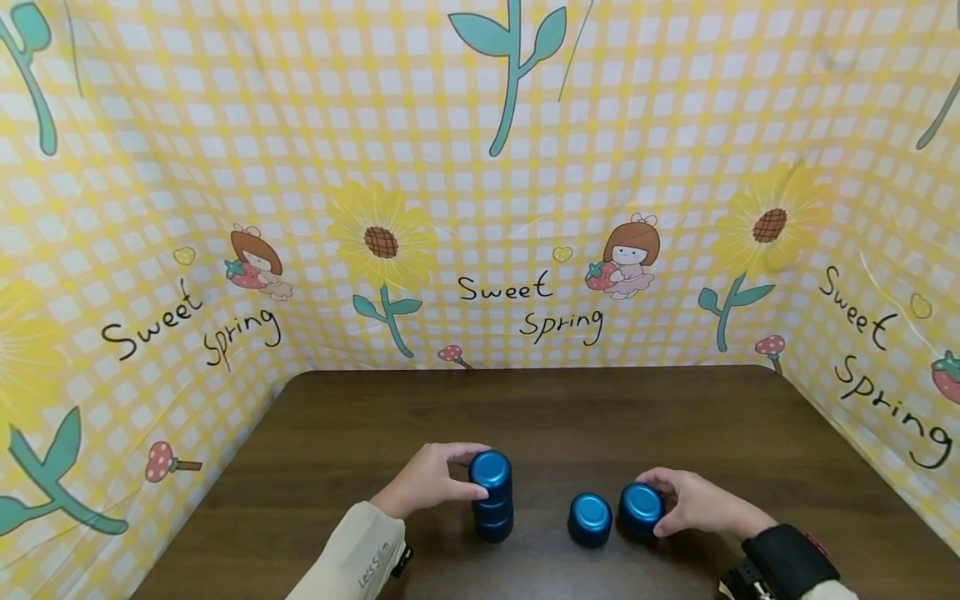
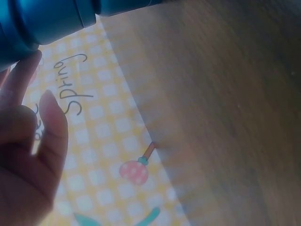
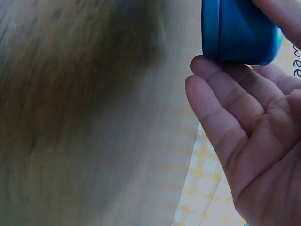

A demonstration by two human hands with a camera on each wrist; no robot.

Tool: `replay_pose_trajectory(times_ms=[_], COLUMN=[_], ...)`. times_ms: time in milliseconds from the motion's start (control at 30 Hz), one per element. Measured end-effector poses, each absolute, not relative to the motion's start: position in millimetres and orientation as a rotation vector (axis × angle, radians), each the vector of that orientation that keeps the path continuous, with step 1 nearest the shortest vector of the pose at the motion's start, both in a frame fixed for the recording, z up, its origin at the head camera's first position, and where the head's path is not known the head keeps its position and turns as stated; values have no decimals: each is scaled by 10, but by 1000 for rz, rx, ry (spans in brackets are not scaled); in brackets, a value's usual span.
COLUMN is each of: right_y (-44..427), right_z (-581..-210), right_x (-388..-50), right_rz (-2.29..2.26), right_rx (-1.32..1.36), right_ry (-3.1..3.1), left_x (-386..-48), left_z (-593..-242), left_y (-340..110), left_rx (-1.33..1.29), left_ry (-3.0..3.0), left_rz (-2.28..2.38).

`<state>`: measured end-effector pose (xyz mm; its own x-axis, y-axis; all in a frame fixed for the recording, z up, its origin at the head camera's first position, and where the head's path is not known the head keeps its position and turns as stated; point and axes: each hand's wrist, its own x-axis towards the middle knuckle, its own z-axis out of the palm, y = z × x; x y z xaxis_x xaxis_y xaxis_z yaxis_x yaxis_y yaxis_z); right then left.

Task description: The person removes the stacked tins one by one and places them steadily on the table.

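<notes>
A column of blue metallic round tins (image 1: 495, 521), stacked one on another, stands upright at the centre front of the table. My left hand (image 1: 435, 479) holds the top tin (image 1: 491, 472) from the left, with thumb in front and fingers behind. In the left wrist view the stacked tins (image 2: 56, 21) show only partly, by the fingertips. To the right, my right hand (image 1: 697, 502) grips another blue tin (image 1: 642, 507) between thumb and fingers. The right wrist view shows this tin (image 3: 242, 33), with a seam near one end. Just left of it sits a separate blue tin (image 1: 590, 519).
The dark brown wooden table (image 1: 540, 408) has rounded far corners. A yellow-and-white checked cloth (image 1: 495, 217) with printed flowers and lettering hangs behind it and along both sides.
</notes>
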<state>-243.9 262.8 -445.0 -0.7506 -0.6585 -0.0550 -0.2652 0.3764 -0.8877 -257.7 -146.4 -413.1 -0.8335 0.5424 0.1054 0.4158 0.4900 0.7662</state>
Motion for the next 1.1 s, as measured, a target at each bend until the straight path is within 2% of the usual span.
replay_pose_trajectory(times_ms=[1100], right_y=[2626], right_z=[-4498], right_x=[-2418], right_rz=[-1201], right_rx=[-757], right_ry=[2338], left_x=[-2593], left_z=[-4130], left_y=[-1452], left_rx=[823], left_ry=[2550], left_rz=[1309])
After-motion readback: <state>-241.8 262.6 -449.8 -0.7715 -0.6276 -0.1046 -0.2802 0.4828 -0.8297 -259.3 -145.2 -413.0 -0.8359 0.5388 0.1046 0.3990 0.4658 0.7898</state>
